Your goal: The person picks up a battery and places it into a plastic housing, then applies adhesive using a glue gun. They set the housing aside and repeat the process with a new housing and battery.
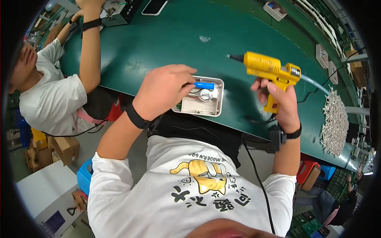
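A yellow hot glue gun is gripped by its handle in my right hand. Its dark nozzle points left, above the table, and a translucent glue stick trails from its back. My left hand reaches over the left side of a shallow white plastic housing at the table's near edge. Thumb and fingers close round the left end of a blue cylindrical battery lying inside. Below the battery is a round pale part with thin wires. Part of a green circuit board shows beneath my left hand; my hand hides the rest.
A large pile of white glue sticks lies on the green table at the right. A phone and a black device are at the back left. A co-worker's arm reaches across the left end. Small white trays stand farther off.
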